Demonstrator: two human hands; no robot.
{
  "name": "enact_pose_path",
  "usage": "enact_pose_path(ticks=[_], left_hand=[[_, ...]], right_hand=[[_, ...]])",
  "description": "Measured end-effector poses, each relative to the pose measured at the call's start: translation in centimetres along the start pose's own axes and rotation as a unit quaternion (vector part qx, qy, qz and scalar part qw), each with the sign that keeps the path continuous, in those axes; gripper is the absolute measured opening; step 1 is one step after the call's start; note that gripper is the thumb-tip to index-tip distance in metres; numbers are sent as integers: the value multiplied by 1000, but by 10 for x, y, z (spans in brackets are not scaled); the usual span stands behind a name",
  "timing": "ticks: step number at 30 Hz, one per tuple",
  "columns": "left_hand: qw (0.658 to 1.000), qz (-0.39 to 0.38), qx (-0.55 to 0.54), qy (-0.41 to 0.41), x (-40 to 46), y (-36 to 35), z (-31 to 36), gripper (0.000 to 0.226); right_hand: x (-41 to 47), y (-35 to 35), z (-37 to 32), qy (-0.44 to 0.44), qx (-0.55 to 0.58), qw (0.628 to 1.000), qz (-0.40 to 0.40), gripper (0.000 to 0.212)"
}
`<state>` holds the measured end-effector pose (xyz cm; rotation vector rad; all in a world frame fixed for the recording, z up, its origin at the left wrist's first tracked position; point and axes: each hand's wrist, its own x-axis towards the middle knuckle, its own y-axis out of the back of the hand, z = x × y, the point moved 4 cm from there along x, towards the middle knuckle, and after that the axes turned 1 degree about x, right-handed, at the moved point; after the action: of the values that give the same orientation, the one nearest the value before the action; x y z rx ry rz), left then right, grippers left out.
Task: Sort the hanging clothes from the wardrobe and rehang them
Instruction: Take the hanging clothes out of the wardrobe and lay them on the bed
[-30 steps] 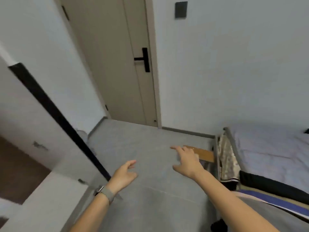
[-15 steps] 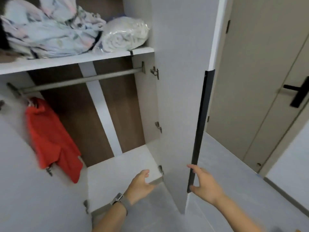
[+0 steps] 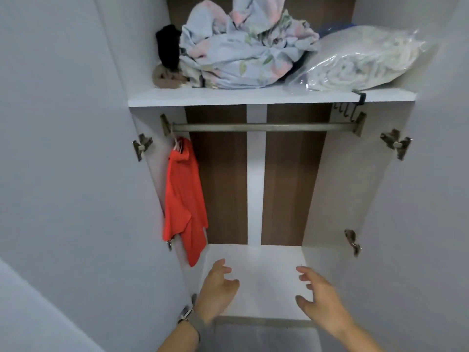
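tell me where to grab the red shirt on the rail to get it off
Probably best to take the hanger neck at the top of the red shirt, just under the rail, and lift up. It hangs at the rail's far left against the side wall, so come from the right with the left hand, which is nearer. Both hands are empty.

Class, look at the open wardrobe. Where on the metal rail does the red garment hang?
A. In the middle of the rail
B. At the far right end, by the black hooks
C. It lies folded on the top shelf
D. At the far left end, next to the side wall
D: the red garment on its hanger hangs at the left end of the grey metal rail, against the wardrobe's side wall; the rest of the rail is bare.
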<state>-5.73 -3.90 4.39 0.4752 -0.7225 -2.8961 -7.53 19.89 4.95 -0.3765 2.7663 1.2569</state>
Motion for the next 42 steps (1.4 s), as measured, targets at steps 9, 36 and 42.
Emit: enact_pose_path(ticks=[9,36,42], left_hand=[[989,109,-98,18,118,131,-10,45],[918,355,-165,61,245,197,-3,30],[911,345,-216,63,260,212,4,32]], right_hand=[[152,-57,-134,57,36,997,-37,54],[456,-124,-375,134,174,970,-100,38],[472,-101,-365,30,308,943,-125,50]])
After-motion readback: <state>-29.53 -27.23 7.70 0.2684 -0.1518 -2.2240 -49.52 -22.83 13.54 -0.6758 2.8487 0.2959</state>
